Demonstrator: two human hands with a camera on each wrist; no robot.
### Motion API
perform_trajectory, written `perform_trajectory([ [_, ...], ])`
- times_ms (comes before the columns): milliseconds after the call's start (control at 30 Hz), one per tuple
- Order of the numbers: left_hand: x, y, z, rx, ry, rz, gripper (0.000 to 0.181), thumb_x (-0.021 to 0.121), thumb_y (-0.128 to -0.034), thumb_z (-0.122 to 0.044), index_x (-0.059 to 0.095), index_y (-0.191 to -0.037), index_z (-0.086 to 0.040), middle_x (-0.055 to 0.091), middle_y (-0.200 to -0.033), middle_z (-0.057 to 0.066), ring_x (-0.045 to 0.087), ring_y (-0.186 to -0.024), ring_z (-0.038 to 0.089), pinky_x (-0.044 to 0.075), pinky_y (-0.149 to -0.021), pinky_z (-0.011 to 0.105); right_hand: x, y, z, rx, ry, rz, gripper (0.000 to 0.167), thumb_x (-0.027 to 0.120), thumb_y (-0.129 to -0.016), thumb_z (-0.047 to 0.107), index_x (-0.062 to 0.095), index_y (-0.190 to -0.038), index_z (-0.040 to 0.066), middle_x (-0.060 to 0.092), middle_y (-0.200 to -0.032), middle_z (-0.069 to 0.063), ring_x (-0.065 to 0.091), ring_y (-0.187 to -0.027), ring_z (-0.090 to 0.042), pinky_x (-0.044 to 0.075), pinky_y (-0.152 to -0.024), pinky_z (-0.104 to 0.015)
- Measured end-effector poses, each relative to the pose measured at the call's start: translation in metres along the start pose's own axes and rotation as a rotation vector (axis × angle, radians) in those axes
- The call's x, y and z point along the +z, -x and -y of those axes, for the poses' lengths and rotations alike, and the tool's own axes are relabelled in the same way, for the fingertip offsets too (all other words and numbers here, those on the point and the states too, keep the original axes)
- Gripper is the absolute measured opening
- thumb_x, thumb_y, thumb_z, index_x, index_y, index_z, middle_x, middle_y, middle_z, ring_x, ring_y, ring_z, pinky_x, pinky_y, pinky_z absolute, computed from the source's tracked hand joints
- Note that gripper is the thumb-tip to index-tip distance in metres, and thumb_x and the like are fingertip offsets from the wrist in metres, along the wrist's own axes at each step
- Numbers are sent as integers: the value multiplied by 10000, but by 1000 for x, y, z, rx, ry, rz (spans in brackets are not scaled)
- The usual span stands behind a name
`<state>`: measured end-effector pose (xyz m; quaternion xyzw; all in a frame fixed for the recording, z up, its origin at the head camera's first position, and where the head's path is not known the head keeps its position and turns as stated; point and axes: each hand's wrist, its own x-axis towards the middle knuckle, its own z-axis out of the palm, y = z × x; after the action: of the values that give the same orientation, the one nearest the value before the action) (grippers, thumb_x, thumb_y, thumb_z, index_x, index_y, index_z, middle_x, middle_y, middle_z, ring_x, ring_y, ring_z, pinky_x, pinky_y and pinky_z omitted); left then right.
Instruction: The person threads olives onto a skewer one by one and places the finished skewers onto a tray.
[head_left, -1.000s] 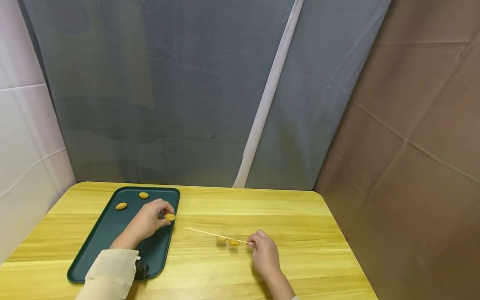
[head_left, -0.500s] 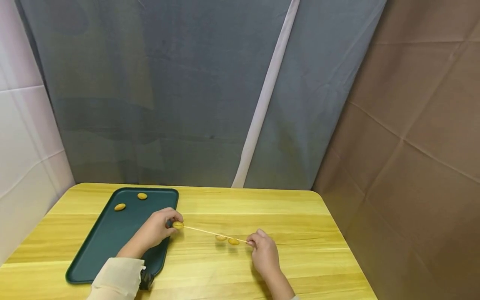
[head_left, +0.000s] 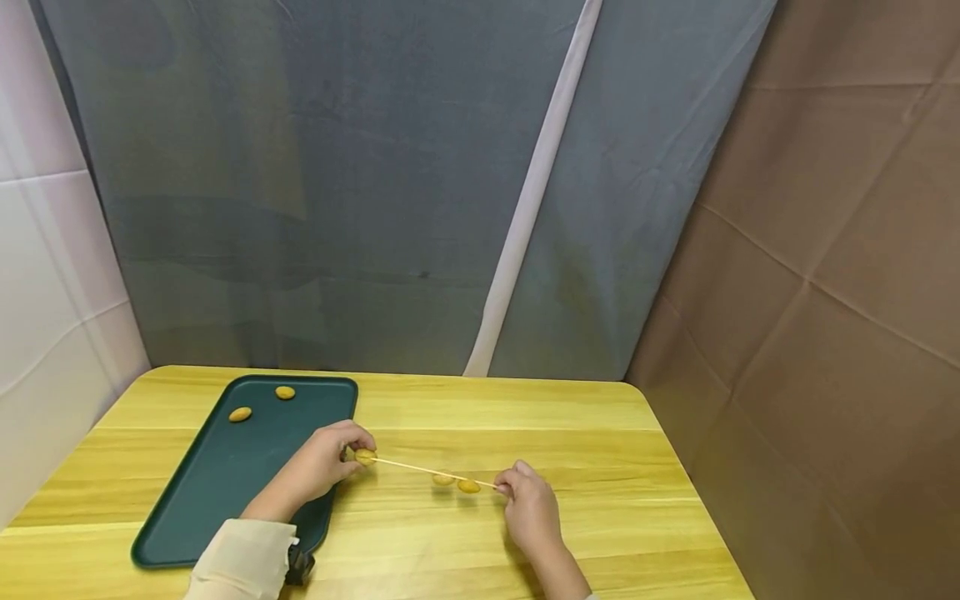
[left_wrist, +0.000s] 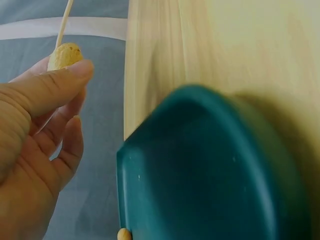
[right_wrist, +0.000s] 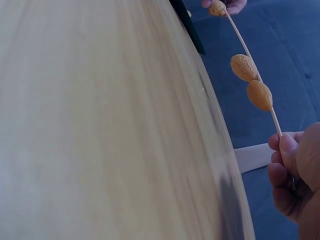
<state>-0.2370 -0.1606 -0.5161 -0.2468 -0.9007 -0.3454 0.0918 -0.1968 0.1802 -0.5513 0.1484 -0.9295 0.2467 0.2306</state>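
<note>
My left hand [head_left: 318, 465] pinches a small yellow oval piece [head_left: 365, 457] at the left tip of a thin stick [head_left: 405, 465]. The left wrist view shows that piece [left_wrist: 66, 55] between thumb and fingers, touching the stick. My right hand [head_left: 531, 510] grips the stick's other end, with fingers curled round it. Along the stick, nearer my right hand, two more oval pieces [right_wrist: 244, 67] [right_wrist: 260, 95] hang side by side above the table. Whether the stick's tip has entered the pinched piece is hidden.
A dark green tray [head_left: 187, 525] lies at the left of the wooden table [head_left: 600, 433], partly under my left forearm. Two oval pieces [head_left: 285, 392] [head_left: 240, 414] lie near its far end. A grey curtain [head_left: 375, 208] hangs behind the table.
My left hand has moved right and slightly nearer from over the tray, bringing its piece to the stick's left tip. My right hand has barely moved.
</note>
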Motion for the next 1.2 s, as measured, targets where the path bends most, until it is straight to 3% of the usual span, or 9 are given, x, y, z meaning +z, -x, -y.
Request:
perform_trajectory([
  [233,1,-2,-4,40,-3,28,331,868,-704,82,745,-925,-131,653,-921,-90,603,-822,111,544,-713,305,0,0,-1,6,19,15,68,809,-805,71,753,-801,109,518,-722,117,449,-600,-9,456,-573,-205],
  [733,5,-5,-13,-30,41,97,276,862,-725,48,796,-954,-90,665,-882,-96,558,-775,103,506,-664,264,0,-5,2,-9,29,-1,167,831,-754,-13,730,-776,118,538,-726,112,487,-602,-9,467,-564,-194],
  [1200,12,-7,-19,-22,65,136,269,863,-716,61,803,-947,-65,676,-886,-50,548,-758,93,492,-637,256,3,-5,0,3,38,22,178,836,-739,-12,725,-770,123,495,-722,121,449,-586,1,442,-543,-177],
])
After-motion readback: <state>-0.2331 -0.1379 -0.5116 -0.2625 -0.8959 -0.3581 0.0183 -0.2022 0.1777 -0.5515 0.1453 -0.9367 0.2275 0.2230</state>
